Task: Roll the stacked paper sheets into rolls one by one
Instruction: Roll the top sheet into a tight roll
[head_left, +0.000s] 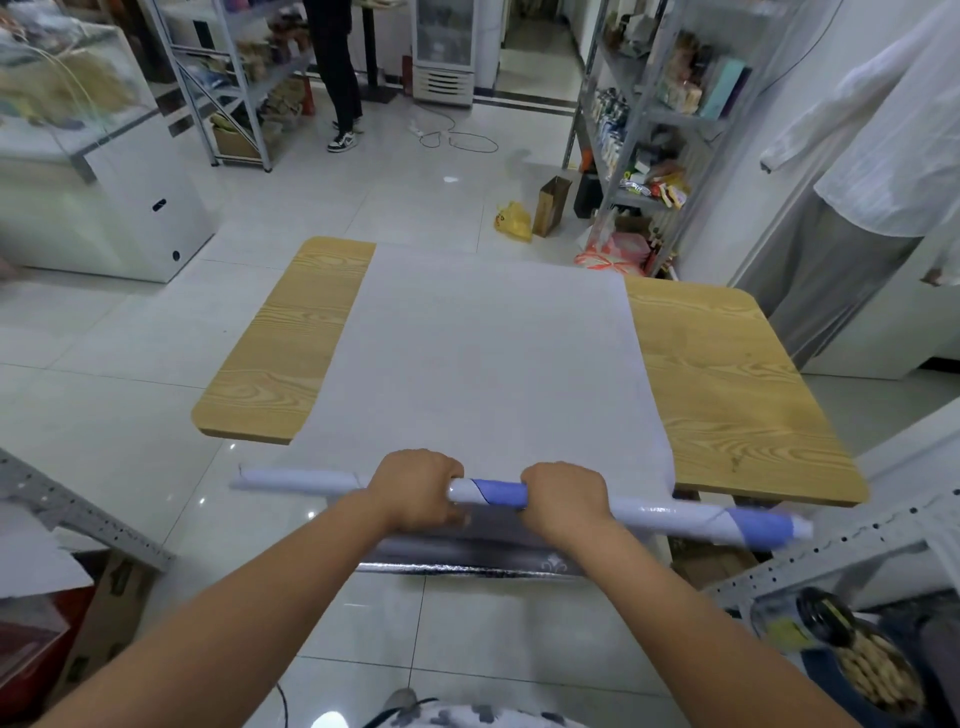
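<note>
**Roll lying crosswise at the near edge of the tabletop, both hands gripping it**

Head view: the long, thin roll of white and violet-blue paper (496, 493) is lying along the near edge of the pale wood-grain tabletop (727, 395). Its long axis is running left to right and dipping slightly toward the right end. Both hands are curling over its middle from above. The left hand (415, 491) and the right hand (566, 499) are sitting close together, with a short stretch of roll showing between them and long ends sticking out past each. Neither hand is nearer.

The flat stack of white paper sheets (493, 353) is stretching over the middle of the tabletop to its far edge, so rolling would likely be heading away from the person.

The fingertips are hiding under the roll. Three things are hard to make out:
- whether the roll is joined to the top sheet
- what the dark glossy strip below the tabletop's near edge is
- how many sheets are lying in the stack
</note>
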